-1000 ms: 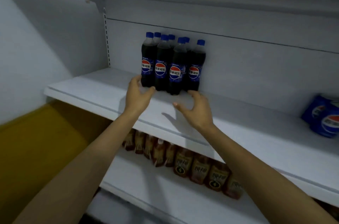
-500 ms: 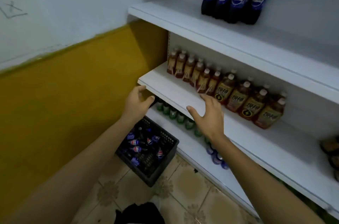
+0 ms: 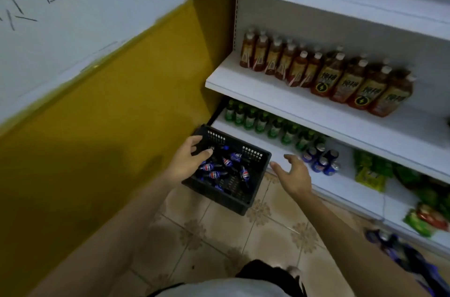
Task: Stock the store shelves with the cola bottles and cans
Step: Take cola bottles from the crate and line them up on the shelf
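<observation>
Two empty hands; left hand (image 3: 188,162) spread over the crate (image 3: 219,197) of bottles (image 3: 214,175); right hand (image 3: 293,172) loosely open beside it. Cans (image 3: 321,160) on the shelf (image 3: 280,150) nearby.

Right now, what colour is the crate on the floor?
Black, a slotted plastic crate; the head view shows it.

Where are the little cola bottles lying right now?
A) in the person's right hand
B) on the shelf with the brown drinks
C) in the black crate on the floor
C: the cola bottles lie jumbled inside the black crate, which stands on the tiled floor, with the left hand over it.
</observation>
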